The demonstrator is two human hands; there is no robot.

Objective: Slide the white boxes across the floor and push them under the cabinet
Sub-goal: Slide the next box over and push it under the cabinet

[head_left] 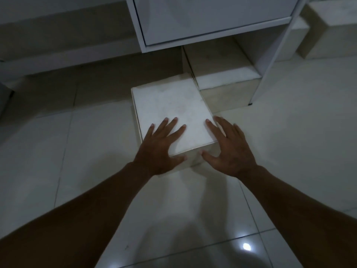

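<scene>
Both the left hand point(158, 149) and right hand point(229, 149) are pressing, fingers spread, on the near white box point(170, 113) on the tiled floor point(289, 132), likely needing a straight push forward under the white cabinet point(212, 20) beside the tucked box point(218, 62).

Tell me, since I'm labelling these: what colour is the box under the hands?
White, slightly smudged box, seen in the head view.

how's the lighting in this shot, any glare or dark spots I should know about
Head view: dim overall, with both forearms nearly black; a small bright glare spot reflects off the glossy floor tiles; the top of the white box under the left hand and right hand is the brightest area; the gap beneath the cabinet sits in shadow; wide-angle bending shows at the edges.
</scene>
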